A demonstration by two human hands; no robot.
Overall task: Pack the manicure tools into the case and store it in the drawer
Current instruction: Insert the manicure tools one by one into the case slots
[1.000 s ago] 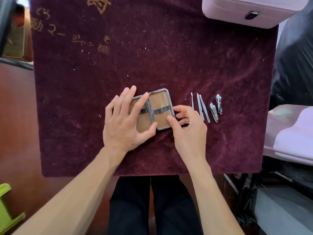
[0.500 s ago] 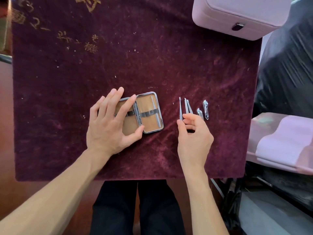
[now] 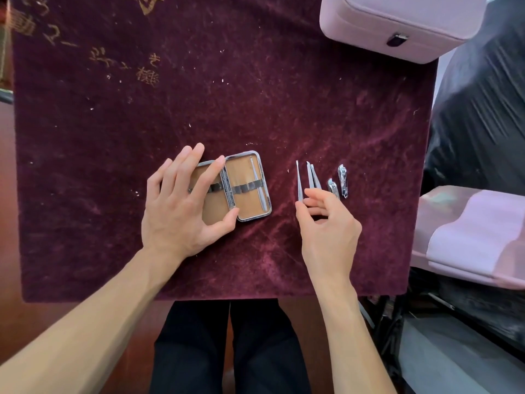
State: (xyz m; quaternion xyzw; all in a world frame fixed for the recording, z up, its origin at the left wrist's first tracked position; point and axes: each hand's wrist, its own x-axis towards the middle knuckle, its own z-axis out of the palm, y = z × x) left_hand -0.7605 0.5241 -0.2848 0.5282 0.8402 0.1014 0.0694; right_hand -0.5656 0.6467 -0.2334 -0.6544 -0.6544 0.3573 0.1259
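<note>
The manicure case (image 3: 245,204) lies open on the maroon cloth (image 3: 255,95), tan inside with a metal rim and dark elastic bands. One thin metal tool (image 3: 257,182) sits under the band in its right half. My left hand (image 3: 181,211) rests on the left half, fingers spread and thumb at the lower edge. To the right lie a thin forked pusher (image 3: 299,180), tweezers (image 3: 312,176), a small nail clipper (image 3: 331,185) and a larger nail clipper (image 3: 343,180). My right hand (image 3: 329,226) pinches the pusher's lower end between thumb and forefinger.
A pink box (image 3: 397,21) with a dark clasp stands at the cloth's far right corner. A pink padded piece (image 3: 468,237) lies off the table's right edge, with black plastic sheeting (image 3: 483,109) behind it. My dark-trousered legs are below the near edge.
My right hand left the case's right half and moved right to the loose tools, closing on the pusher's end. My left hand stayed on the case.
</note>
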